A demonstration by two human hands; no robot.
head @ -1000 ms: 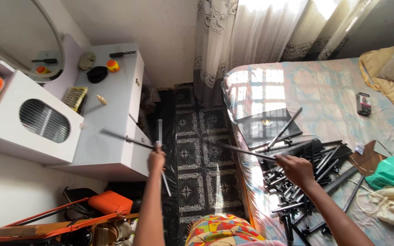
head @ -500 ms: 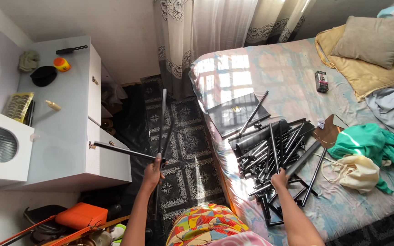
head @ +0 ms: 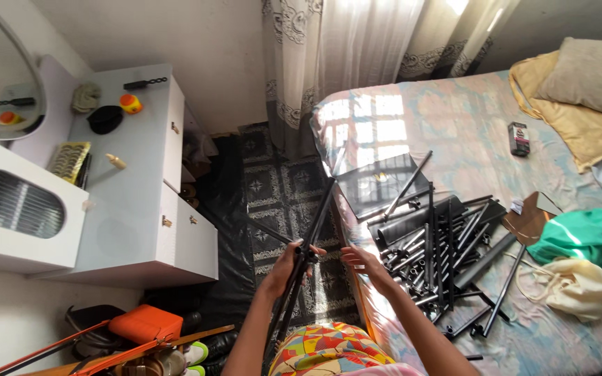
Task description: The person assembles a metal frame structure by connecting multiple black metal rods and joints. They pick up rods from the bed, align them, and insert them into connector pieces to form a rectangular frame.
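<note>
the right hand has left the pile of black rods on the bed and hovers released beside the left hand, whose grip clenches an upright black rod over the floor.

rods: black matt metal | bedsheet: smooth cloth | dresser: glossy white

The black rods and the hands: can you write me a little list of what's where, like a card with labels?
left hand: grip closed around a long black rod with thinner rods branching off it
right hand: open, holding nothing, beside the rod
pile of black rods: on the bed, near its edge
green cloth: on the bed, right of the pile
white dresser: on the left, drawers shut
floor: patterned rug between dresser and bed
</note>
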